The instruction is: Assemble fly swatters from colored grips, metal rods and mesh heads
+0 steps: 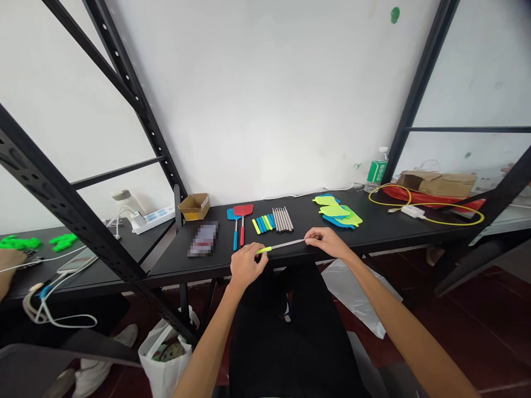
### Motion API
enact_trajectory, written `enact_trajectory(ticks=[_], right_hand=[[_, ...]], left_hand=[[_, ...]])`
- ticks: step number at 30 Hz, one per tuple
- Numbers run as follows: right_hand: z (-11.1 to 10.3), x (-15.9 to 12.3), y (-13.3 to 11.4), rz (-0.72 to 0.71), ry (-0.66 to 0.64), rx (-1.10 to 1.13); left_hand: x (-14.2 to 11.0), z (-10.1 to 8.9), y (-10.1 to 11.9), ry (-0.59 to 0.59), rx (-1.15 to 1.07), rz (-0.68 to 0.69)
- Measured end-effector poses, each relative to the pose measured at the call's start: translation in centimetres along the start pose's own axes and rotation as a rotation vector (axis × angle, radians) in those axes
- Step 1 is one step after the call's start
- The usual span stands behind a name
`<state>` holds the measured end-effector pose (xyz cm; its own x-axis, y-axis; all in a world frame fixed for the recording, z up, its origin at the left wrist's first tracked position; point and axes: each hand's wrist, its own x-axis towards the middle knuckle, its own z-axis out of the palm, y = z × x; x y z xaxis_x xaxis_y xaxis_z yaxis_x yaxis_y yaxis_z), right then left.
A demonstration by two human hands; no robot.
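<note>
My left hand point(248, 264) is closed around the yellow-green grip end of a thin metal rod point(286, 244). My right hand point(326, 240) pinches the rod's other, bare metal end. The rod is held level just above the front edge of the black table point(174, 260). Behind it lie two finished fly swatters, one blue point(234, 226) and one red point(243, 213), a row of yellow-green and blue grips point(264, 223), a bundle of bare metal rods point(282, 219), and a pile of yellow-green and blue swatter heads point(338, 213).
A small cardboard box point(194, 205) and a blurred flat object point(203, 239) lie at the table's left. A green bottle point(376, 171), a yellow cable point(427, 213) and a cardboard box point(437, 182) sit to the right. Black rack struts point(83, 226) stand at the left; a bag point(164, 359) lies below.
</note>
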<state>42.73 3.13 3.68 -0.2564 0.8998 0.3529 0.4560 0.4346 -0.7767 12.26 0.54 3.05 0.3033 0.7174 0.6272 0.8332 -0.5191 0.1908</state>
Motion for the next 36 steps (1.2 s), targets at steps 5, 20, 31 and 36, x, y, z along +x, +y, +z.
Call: enact_trajectory(ticks=[5,20,31,36], right_hand=[[-0.07,-0.1,-0.07,-0.002,-0.004,-0.089],[0.08,-0.06,-0.06,-0.007,0.016,-0.043],[0.02,-0.24,-0.57,-0.002,0.001,-0.139],[0.06,-0.17,-0.55,0.0,-0.007,-0.125]], left_hand=[[-0.01,0.06,-0.04,0.004,-0.003,0.007],[-0.02,0.07,-0.07,-0.006,0.001,0.001],[-0.02,-0.04,-0.03,-0.009,-0.006,0.0],[-0.04,0.01,0.01,-0.001,-0.008,-0.004]])
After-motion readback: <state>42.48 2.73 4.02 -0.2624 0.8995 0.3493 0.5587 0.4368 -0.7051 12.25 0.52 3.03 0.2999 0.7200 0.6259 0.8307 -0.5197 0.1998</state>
